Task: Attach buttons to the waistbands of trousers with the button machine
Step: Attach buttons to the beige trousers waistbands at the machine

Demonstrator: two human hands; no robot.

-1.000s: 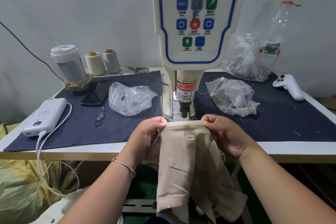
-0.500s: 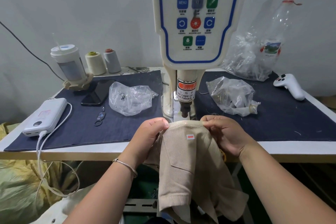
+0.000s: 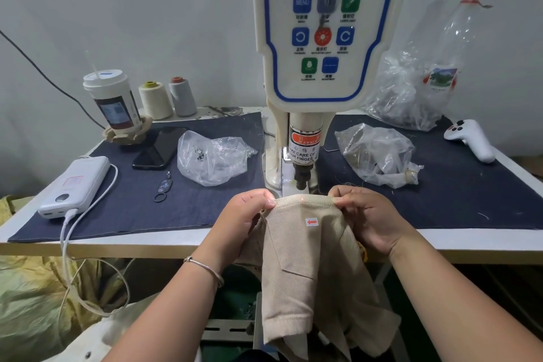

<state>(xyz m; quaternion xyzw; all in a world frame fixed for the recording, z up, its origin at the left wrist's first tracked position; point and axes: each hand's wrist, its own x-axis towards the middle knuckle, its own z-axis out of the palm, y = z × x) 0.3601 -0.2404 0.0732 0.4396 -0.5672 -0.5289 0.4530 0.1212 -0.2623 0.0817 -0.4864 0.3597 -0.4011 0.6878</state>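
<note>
Beige trousers [image 3: 308,267] hang off the table's front edge, their waistband stretched flat just below the button machine's punch head [image 3: 302,176]. My left hand [image 3: 244,220] pinches the waistband's left end and my right hand [image 3: 367,217] pinches its right end. A red laser dot sits on the waistband's top edge under the punch. A small white sticker with a red arrow [image 3: 311,222] marks the cloth below it. The cream machine [image 3: 323,38] with its blue-rimmed control panel rises above. Buttons are not plainly visible.
Dark blue cloth [image 3: 470,200] covers the table. Left side: clear bag [image 3: 214,160], phone [image 3: 158,151], white power bank [image 3: 76,185] with cable, cup [image 3: 113,104], two thread cones [image 3: 167,98]. Right side: crumpled bags [image 3: 379,153], plastic bottle [image 3: 452,50], white controller [image 3: 470,139].
Both hands nudged the waistband slightly forward toward the punch; the laser dot now shows on its top edge. The grips are unchanged.
</note>
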